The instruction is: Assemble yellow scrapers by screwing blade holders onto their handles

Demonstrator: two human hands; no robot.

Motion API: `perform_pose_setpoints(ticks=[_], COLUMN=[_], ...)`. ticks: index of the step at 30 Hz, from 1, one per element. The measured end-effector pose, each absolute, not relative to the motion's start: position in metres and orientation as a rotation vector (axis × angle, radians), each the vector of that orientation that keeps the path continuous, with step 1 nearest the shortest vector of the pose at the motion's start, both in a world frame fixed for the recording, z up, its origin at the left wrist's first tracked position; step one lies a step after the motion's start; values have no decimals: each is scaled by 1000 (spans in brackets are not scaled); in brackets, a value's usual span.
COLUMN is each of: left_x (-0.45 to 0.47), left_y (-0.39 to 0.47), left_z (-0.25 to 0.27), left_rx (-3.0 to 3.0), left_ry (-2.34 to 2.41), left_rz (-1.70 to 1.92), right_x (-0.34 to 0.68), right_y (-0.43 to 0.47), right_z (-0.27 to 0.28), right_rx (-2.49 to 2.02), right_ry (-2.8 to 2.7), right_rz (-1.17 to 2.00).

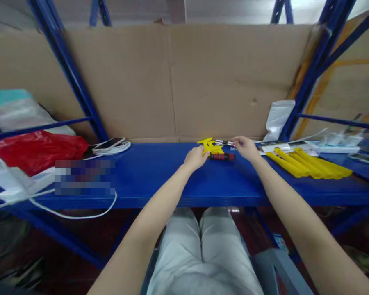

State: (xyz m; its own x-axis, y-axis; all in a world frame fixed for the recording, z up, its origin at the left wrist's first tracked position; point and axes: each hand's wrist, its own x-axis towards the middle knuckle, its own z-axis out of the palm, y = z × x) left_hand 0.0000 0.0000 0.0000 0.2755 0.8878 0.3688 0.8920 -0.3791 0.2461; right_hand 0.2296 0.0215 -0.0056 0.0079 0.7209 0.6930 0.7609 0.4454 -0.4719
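My left hand [197, 158] is closed at the near left side of a small cluster of yellow plastic pieces [215, 148], its fingertips on one of them. Right beside those fingers lies a red-and-black ridged handle [224, 156], like a screwdriver's. My right hand [245, 147] has its thumb and fingertips pinched together at the right end of some thin black-and-white pieces [224, 142]. Whatever sits in that pinch is too small to make out. Both hands are over the back part of the blue table [160, 176].
Several long yellow plastic parts [313, 164] lie to the right, by a white bag [279, 119]. A phone [110, 143], a coiled white cable [123, 146] and a red plastic bag [43, 149] are at left. Cardboard [172, 82] stands behind, between blue posts [70, 69].
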Motion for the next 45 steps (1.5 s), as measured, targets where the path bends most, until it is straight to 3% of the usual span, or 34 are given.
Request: perform_pose_setpoints(ticks=[21, 32, 37, 45], left_x=[-3, 0, -3, -1], left_y=[6, 2, 3, -2], left_z=[4, 9, 5, -5], left_rx=[-2587, -2884, -2723, -2635], left_ry=[-1682, -1740, -1533, -1327], left_rz=[-770, -854, -838, -721], right_x=[211, 182, 183, 189], right_y=[15, 12, 14, 19], right_z=[-5, -11, -10, -9], right_rx=[-1296, -1060, -1164, -1302], right_ry=[-1867, -2139, -2052, -1902], right_rz=[13, 167, 263, 157])
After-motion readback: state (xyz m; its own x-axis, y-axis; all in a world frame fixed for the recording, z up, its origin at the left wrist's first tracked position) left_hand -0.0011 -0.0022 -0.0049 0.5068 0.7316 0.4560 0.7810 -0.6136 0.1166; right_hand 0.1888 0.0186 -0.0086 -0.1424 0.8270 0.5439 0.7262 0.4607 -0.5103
